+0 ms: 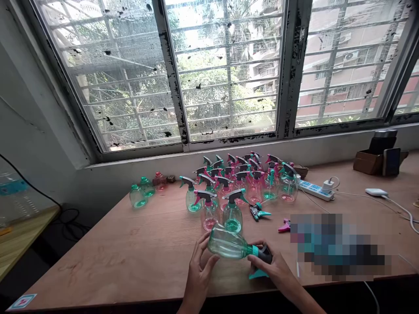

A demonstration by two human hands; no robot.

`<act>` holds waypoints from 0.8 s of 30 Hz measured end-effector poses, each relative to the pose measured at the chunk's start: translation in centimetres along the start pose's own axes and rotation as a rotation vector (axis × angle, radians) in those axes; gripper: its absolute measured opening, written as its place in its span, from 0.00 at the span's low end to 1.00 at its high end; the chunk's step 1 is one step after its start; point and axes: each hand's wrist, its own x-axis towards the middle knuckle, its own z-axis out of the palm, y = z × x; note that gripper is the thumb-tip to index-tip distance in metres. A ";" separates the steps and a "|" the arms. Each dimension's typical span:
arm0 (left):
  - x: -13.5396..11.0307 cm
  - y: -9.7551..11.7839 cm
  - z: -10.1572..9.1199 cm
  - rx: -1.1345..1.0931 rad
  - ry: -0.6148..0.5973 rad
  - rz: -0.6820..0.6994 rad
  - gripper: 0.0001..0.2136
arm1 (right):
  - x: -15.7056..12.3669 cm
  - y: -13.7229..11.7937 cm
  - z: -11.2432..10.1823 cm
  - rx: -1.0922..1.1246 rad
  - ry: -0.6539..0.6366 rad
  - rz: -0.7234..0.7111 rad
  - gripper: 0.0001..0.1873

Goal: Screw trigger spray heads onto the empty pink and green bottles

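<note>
I hold a clear green spray bottle [229, 244] on its side just above the wooden table [131, 253]. My left hand [200, 266] cups the bottle's base, fingers curled round it. Its black and teal trigger head [262, 257] at the neck sits in my right hand [273, 267], which is closed on it. Just beyond stands a group of assembled spray bottles [242, 183], green and pink, with trigger heads on.
Three bottles without heads [144, 192] stand at the left by the wall. Loose trigger heads [258, 212] lie near the group. A power strip [316, 189] with cables, a white device [376, 192] and a brown box [373, 159] sit at the right. A blurred patch covers the table's right front.
</note>
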 end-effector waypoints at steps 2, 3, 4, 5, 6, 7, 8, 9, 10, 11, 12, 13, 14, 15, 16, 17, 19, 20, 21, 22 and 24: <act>0.0 0.1 0.0 0.082 -0.003 0.036 0.20 | 0.2 0.2 -0.2 0.050 0.021 0.028 0.21; 0.0 0.2 0.0 0.105 -0.010 0.043 0.20 | 0.3 0.3 -0.2 0.071 0.028 0.034 0.22; 0.0 0.3 0.0 0.111 -0.020 0.041 0.21 | 0.3 0.3 -0.2 0.083 0.027 0.035 0.22; -0.1 0.3 0.1 0.106 -0.033 0.035 0.23 | 0.3 0.3 -0.2 0.084 0.015 0.030 0.22; -0.1 0.3 0.1 0.092 -0.045 0.028 0.26 | 0.2 0.3 -0.2 0.077 0.003 0.019 0.21; -0.3 0.3 0.2 0.076 -0.053 0.022 0.28 | 0.1 0.2 -0.1 0.064 -0.010 0.004 0.21; -0.4 0.2 0.3 0.065 -0.055 0.016 0.29 | 0.0 0.1 0.0 0.046 -0.016 -0.011 0.20; -0.5 0.2 0.4 0.068 -0.048 0.014 0.29 | -0.1 0.0 0.0 0.026 -0.018 -0.023 0.20; -0.7 0.0 0.5 0.090 -0.031 0.020 0.28 | -0.2 0.0 0.0 0.009 -0.016 -0.029 0.20; -0.8 -0.1 0.5 0.135 -0.008 0.037 0.27 | -0.2 0.0 0.0 -0.002 -0.015 -0.025 0.20; -0.9 -0.3 0.6 0.194 0.013 0.063 0.26 | -0.1 0.1 -0.1 -0.003 -0.015 -0.013 0.20; -1.0 -0.4 0.7 0.257 0.030 0.098 0.26 | 0.0 0.2 -0.2 0.010 -0.016 0.006 0.21; -1.1 -0.6 0.7 0.309 0.042 0.138 0.26 | 0.1 0.3 -0.4 0.038 -0.015 0.028 0.22; -1.1 -0.7 0.8 0.346 0.047 0.176 0.25 | 0.2 0.4 -0.5 0.077 -0.015 0.051 0.22; -1.1 -0.7 0.8 0.368 0.051 0.211 0.24 | 0.3 0.5 -0.6 0.119 -0.012 0.069 0.23; -1.1 -0.8 0.8 0.379 0.052 0.234 0.24 | 0.3 0.5 -0.7 0.153 -0.009 0.082 0.23; -1.2 -0.7 0.9 0.376 0.048 0.244 0.25 | 0.3 0.5 -0.7 0.179 -0.009 0.099 0.22; -1.2 -0.6 0.9 0.365 0.042 0.236 0.27 | 0.3 0.5 -0.7 0.172 -0.013 0.106 0.21; -1.2 -0.6 0.9 0.349 0.032 0.226 0.29 | 0.2 0.5 -0.7 0.163 -0.019 0.108 0.21; -1.3 -0.5 0.9 0.329 0.024 0.213 0.30 | 0.2 0.5 -0.7 0.158 -0.031 0.107 0.20; -1.4 -0.5 0.9 0.291 0.022 0.195 0.26 | 0.2 0.6 -0.7 0.179 -0.057 0.104 0.20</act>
